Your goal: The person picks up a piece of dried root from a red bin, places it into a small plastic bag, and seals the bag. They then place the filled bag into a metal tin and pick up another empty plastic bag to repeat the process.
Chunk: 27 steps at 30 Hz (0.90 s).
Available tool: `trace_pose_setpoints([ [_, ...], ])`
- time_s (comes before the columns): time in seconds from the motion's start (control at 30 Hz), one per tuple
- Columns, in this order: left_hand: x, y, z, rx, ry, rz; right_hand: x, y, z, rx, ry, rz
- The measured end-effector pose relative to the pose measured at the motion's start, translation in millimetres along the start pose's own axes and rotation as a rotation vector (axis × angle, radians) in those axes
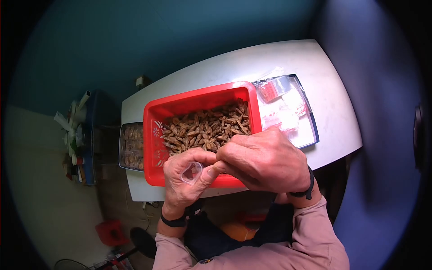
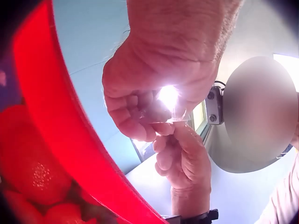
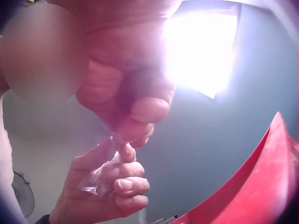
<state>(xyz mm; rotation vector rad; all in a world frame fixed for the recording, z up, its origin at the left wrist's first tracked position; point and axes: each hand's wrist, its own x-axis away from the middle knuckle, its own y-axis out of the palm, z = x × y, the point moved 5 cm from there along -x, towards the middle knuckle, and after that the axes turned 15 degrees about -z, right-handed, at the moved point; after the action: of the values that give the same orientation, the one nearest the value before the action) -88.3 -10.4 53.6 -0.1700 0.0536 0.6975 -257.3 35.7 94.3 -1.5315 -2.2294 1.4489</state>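
My left hand (image 1: 186, 180) grips a small clear plastic bag (image 1: 192, 173), which shows in the loop between its thumb and index finger. In the right wrist view the bag (image 3: 99, 179) lies crinkled against the curled left fingers. My right hand (image 1: 265, 159), fingers curled, meets the left fingertips and pinches at the bag's edge; the pinched edge itself is mostly hidden. Both hands are held above the near rim of a red plastic basket (image 1: 198, 93). Many brown, elongated dried pieces (image 1: 202, 128) lie in the basket.
Right of the basket, a dark-edged tray (image 1: 310, 123) holds clear bags with red print (image 1: 274, 90). At the left, another tray (image 1: 131, 144) holds packed brown pieces. All stand on a white table (image 1: 333, 108). A red stool (image 1: 110, 232) is on the floor at lower left.
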Motion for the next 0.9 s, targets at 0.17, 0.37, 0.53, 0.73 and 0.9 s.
trace_pose_setpoints([
  [0.17,-13.5,-7.8,0.4,-0.094,0.066,-0.073,-2.5,-1.3,6.3,0.078,0.160,0.031],
  [0.37,-15.6,-9.2,-3.4,-0.198,0.107,-0.077,-2.7,-1.4,-3.2,0.110,0.333,0.081],
  [0.53,-9.6,-6.1,-3.4,-0.204,0.152,-0.065,-5.6,7.4,-11.7,0.170,0.239,0.115],
  [0.73,-4.6,-4.1,0.7,-0.292,0.266,-0.021,-4.7,14.1,-21.7,0.176,0.227,0.093],
  [0.9,-3.4,-2.3,-1.3,-0.276,0.288,-0.006,-7.2,12.5,-24.8,0.179,0.205,0.047],
])
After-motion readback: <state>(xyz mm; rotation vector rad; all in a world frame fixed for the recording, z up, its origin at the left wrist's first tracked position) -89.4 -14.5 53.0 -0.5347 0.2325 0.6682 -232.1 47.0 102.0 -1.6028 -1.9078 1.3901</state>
